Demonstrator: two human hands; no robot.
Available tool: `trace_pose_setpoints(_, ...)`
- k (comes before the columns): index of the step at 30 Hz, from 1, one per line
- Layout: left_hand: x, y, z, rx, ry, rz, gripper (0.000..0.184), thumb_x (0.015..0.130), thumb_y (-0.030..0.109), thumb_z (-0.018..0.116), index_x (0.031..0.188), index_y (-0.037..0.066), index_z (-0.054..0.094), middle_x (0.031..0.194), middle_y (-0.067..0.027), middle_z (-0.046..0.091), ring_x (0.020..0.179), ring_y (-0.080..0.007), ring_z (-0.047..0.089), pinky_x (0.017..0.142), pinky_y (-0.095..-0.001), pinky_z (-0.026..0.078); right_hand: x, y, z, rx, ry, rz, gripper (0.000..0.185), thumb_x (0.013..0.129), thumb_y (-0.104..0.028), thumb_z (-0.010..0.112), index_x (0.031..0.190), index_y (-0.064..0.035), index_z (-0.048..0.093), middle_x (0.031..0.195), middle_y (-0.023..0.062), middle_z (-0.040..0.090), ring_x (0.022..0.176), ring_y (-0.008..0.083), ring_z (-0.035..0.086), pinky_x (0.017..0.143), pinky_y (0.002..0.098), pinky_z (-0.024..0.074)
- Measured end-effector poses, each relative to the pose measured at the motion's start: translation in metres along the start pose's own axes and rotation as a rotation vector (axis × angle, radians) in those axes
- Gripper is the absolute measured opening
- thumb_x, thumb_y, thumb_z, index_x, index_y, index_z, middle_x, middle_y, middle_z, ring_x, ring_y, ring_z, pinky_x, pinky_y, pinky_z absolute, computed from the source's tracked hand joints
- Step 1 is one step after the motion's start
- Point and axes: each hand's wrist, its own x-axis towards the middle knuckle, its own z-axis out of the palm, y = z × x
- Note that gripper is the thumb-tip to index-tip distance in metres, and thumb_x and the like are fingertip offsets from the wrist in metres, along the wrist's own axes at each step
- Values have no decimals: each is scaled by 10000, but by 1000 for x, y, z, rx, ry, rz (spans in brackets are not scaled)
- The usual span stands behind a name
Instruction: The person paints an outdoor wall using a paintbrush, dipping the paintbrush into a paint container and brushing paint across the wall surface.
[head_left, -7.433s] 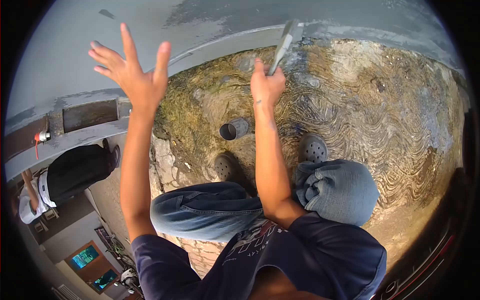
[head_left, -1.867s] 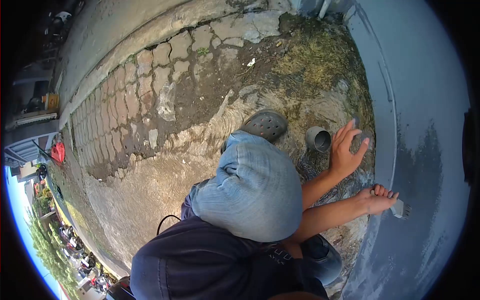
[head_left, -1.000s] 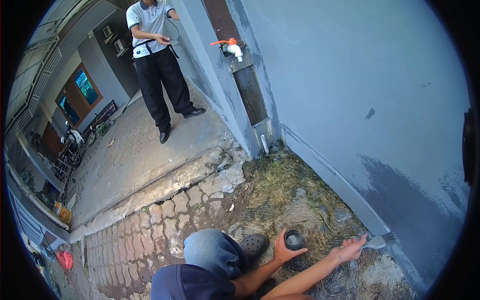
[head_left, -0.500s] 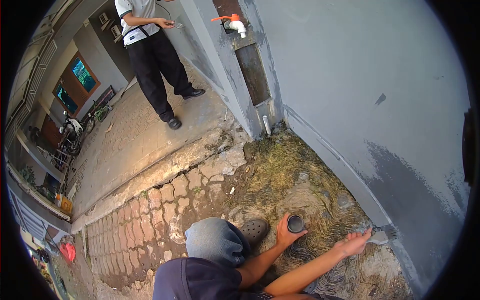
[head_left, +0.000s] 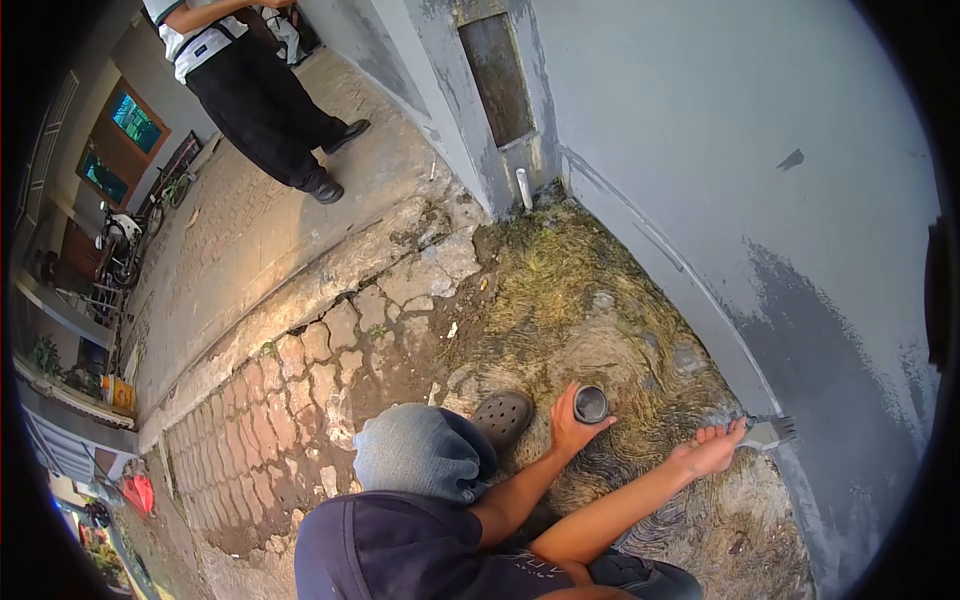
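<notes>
My left hand (head_left: 571, 428) is wrapped round a small dark cup (head_left: 591, 404), whose open top shows grey contents, probably paint. It is over the rough ground beside my clog (head_left: 503, 418). In my right hand (head_left: 712, 449) is a flat paintbrush (head_left: 768, 432), gripped by its handle, which the fingers mostly hide. The bristles point right, against or very near the low ledge at the foot of the grey wall (head_left: 680, 130); actual contact is hard to tell. A darker, wet-looking grey patch (head_left: 830, 360) covers the wall just above the brush.
A mossy, uneven ground strip (head_left: 560, 270) runs along the wall. A short white pipe (head_left: 524, 188) sticks up at the pillar's foot. Another person (head_left: 265, 100) stands on the paving at upper left. Farther back are a motorbike (head_left: 120, 245) and a yellow container (head_left: 118, 392).
My view has tilted lower, so the orange-handled tap has left the frame. The brush has shifted slightly, with more of its head showing. Both hands keep their hold.
</notes>
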Motion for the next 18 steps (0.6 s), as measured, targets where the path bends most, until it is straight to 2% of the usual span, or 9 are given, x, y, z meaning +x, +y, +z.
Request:
trace_pose_setpoints(1, 0, 0, -1, -55, -39, -46, 1006, 595, 505, 903, 1358, 15, 466, 1334, -206, 537, 1254, -378, 494, 1032, -499, 367, 1, 2, -1, -17, -6, -3, 352, 891, -311, 704, 962, 8, 574, 694, -25, 321, 547, 73, 232, 471, 270, 179)
trace_pose_setpoints(2, -1, 1, -1, -58, -40, -48, 1006, 595, 505, 903, 1358, 15, 466, 1334, -206, 537, 1254, -378, 494, 1032, -499, 367, 2, 4, -1, -35, -14, -6, 421, 885, -332, 714, 1014, 42, 570, 704, -17, 352, 553, 77, 256, 472, 267, 191)
trace_pose_setpoints(5, 1, 5, -1, -17, 3, -49, 985, 572, 466, 922, 1333, 15, 488, 1261, -170, 578, 1193, -359, 532, 1005, -466, 400, 6, 10, 0, -18, -7, 6, 348, 888, -315, 702, 994, -2, 594, 689, -29, 310, 530, 65, 233, 452, 263, 176)
trace_pose_setpoints(9, 5, 8, -3, -34, -38, -53, 907, 602, 434, 912, 1311, 26, 519, 1257, -163, 582, 1201, -352, 525, 1015, -460, 391, -3, 11, 7, -52, -2, -4, 381, 883, -335, 705, 1008, 7, 591, 693, -26, 318, 525, 66, 246, 445, 264, 177)
trace_pose_setpoints(11, 6, 7, -5, -45, -61, -61, 882, 611, 426, 908, 1302, 28, 530, 1253, -161, 584, 1202, -350, 524, 1017, -459, 388, -4, 12, 7, -58, -44, 5, 424, 897, -319, 698, 1067, 50, 577, 680, -32, 319, 526, 69, 236, 452, 263, 189)
trace_pose_setpoints(14, 7, 7, -5, -45, -55, -44, 842, 622, 415, 904, 1280, 27, 547, 1225, -159, 597, 1180, -348, 535, 1013, -459, 388, -6, 13, 7, -53, -41, -9, 412, 882, -347, 700, 1009, 28, 586, 680, -23, 312, 517, 70, 236, 441, 267, 169)
trace_pose_setpoints(18, 12, 6, -4, -46, -8, -39, 810, 625, 411, 903, 1251, 26, 562, 1178, -157, 614, 1132, -347, 557, 989, -461, 402, -8, 11, 8, -54, -42, -11, 416, 887, -349, 693, 1009, 33, 581, 676, -23, 305, 515, 70, 232, 441, 267, 170)
